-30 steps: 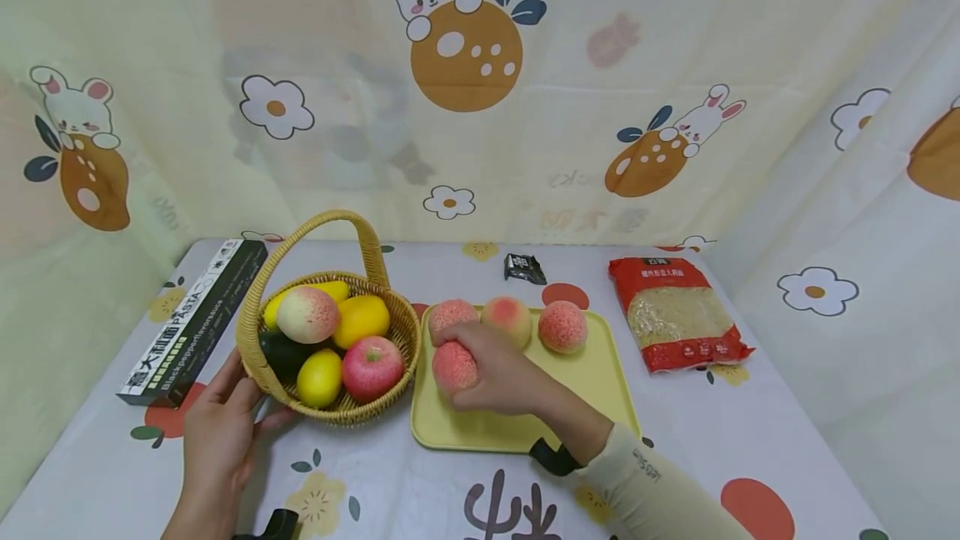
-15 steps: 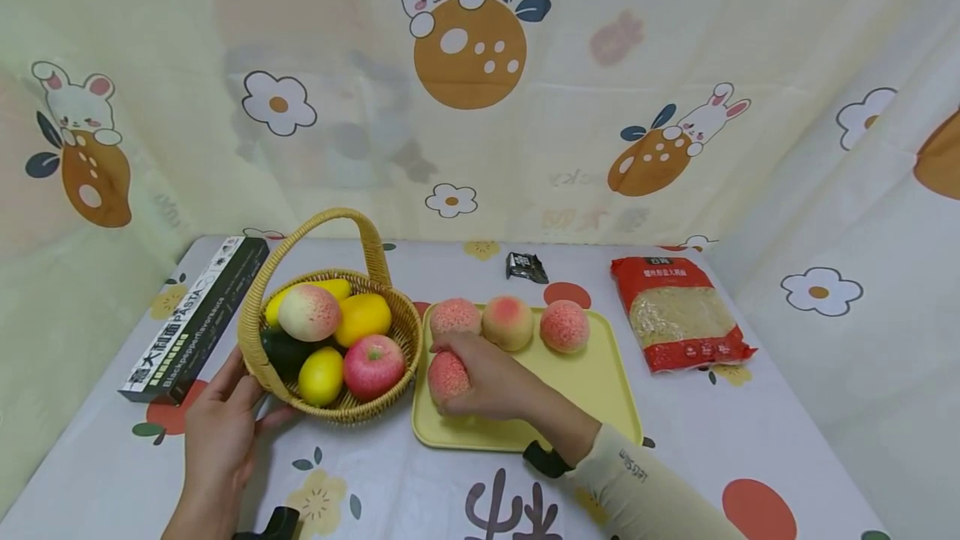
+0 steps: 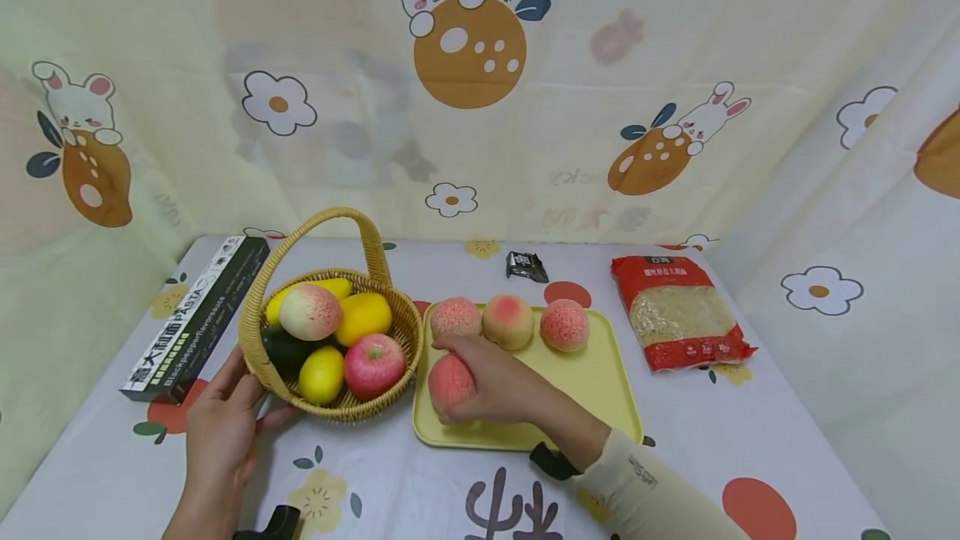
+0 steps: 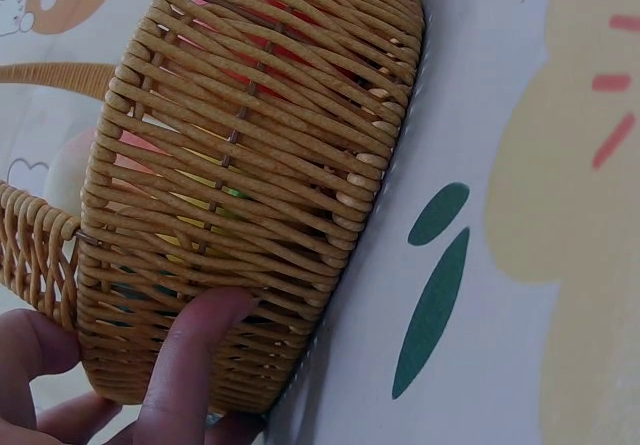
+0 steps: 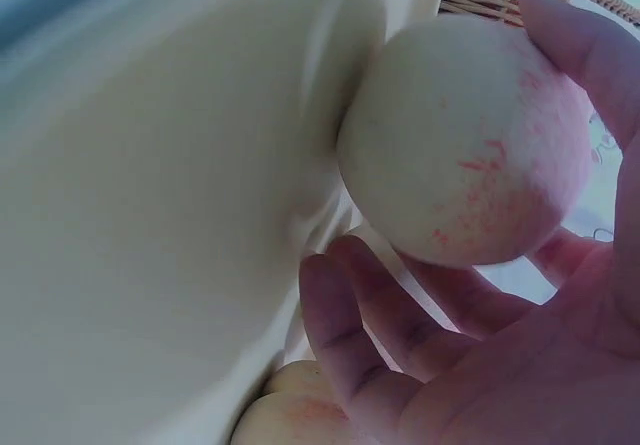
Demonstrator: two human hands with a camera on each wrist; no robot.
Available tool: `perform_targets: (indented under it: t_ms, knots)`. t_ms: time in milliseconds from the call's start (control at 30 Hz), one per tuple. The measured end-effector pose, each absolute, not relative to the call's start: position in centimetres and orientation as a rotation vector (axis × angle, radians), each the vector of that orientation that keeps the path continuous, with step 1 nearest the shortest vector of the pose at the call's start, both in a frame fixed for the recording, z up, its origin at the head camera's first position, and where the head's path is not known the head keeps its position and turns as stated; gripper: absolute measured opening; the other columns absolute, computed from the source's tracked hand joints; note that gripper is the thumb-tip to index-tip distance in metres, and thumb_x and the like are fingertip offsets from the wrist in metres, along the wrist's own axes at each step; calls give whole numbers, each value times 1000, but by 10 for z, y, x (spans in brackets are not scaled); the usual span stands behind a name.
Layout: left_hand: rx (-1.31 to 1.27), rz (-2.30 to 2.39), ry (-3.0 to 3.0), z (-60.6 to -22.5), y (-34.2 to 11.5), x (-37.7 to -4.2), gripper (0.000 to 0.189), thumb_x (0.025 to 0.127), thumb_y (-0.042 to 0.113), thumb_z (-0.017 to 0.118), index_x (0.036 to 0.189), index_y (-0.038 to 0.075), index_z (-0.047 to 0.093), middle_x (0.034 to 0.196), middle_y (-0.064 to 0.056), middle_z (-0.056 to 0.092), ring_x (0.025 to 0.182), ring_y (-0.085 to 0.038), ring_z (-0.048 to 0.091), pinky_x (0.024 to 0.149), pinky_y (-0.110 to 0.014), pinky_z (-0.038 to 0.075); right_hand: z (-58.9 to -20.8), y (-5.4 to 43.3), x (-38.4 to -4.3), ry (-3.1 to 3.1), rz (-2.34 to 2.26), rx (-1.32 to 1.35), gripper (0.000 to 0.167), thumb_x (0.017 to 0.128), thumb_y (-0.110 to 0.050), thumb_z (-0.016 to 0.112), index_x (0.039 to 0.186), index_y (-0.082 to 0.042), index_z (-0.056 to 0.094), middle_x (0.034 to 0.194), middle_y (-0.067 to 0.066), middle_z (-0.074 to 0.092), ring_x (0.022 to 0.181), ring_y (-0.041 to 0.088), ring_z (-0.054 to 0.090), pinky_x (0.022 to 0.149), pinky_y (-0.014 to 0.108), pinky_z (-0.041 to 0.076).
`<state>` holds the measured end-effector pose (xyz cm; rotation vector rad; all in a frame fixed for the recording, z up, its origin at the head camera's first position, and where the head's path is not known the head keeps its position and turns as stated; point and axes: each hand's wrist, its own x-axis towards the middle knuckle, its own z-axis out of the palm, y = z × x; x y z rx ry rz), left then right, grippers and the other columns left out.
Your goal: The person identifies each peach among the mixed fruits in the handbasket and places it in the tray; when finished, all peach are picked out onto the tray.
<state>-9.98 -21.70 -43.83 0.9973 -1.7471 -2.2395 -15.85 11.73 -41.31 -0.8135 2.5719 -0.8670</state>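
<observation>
On the yellow tray (image 3: 600,407), my right hand (image 3: 498,382) holds a pink peach (image 3: 451,383) between thumb and fingers at the left side. The right wrist view shows the same peach (image 5: 465,140) as pale with red streaks, the thumb on its upper side and the fingertips below. Three more peaches stand along the tray's far edge, among them a yellow-pink peach (image 3: 507,322). My left hand (image 3: 225,423) rests against the left front of the wicker basket (image 3: 352,415). In the left wrist view its thumb (image 4: 195,365) lies on the woven wall; other fingers are partly hidden.
The basket holds a speckled peach (image 3: 309,312), a red apple (image 3: 373,367), a lemon (image 3: 321,377), other yellow fruit and a dark green item. A pasta box (image 3: 195,323) lies left, a red pasta bag (image 3: 680,311) right, a small black packet (image 3: 527,267) behind the tray.
The peach in my right hand has shifted slightly left and nearer, and has turned to show a smoother pink side. My left hand and the basket stay in place.
</observation>
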Motion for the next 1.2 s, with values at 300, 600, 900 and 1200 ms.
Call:
perform_targets:
  t_ms: [300, 600, 900, 1200]
  knots:
    - [1000, -2237, -1761, -438, -217, -100, 51, 107, 23, 61, 148, 52, 53, 161, -1, 49, 112, -8, 66, 72, -34, 67, -414, 120, -157, 2539, -900, -865, 90, 78, -35, 91, 156, -18, 49, 154, 7, 56, 138, 22, 53, 120, 49, 47]
    - [1003, -2226, -1777, -438, -217, -100, 53, 107, 22, 59, 149, 52, 52, 161, -1, 49, 108, -6, 68, 72, -34, 67, -402, 127, -151, 2484, -1031, -829, 90, 80, -35, 91, 158, -17, 48, 155, 4, 56, 128, 20, 60, 113, 48, 53]
    - [980, -2235, -1767, -439, -217, -98, 54, 106, 20, 60, 152, 48, 51, 158, 0, 50, 101, 0, 70, 68, -34, 68, -392, 148, -146, 2449, -1227, -781, 80, 85, -39, 89, 154, -18, 53, 153, 5, 58, 132, 34, 61, 106, 53, 56]
    - [971, -2248, -1756, -440, -218, -99, 55, 107, 19, 59, 153, 47, 50, 161, -2, 48, 100, 1, 70, 69, -34, 68, -384, 159, -145, 2487, -1359, -733, 69, 88, -35, 86, 147, -13, 57, 145, 8, 63, 123, 34, 66, 103, 49, 57]
